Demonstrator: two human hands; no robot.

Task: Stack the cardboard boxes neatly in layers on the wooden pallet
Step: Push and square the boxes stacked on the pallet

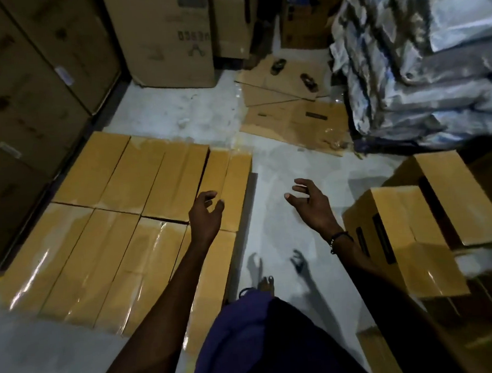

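A flat layer of several long yellow-brown cardboard boxes (121, 221), taped on top, lies side by side in two rows at the lower left; whatever is under them is hidden. My left hand (205, 214) hovers over the right edge of this layer, fingers loosely curled, holding nothing. My right hand (311, 203) is out over the bare floor, fingers spread and empty. To its right stand more yellow-brown boxes (395, 235), piled unevenly, one box (462, 195) tilted behind.
Tall brown cartons (28, 83) wall the left side, with a big carton (171, 39) at the back. Flattened cardboard (286, 104) with two sandals lies on the grey floor. Plastic-wrapped sacks (420, 63) fill the right rear. My foot (265, 283) shows below.
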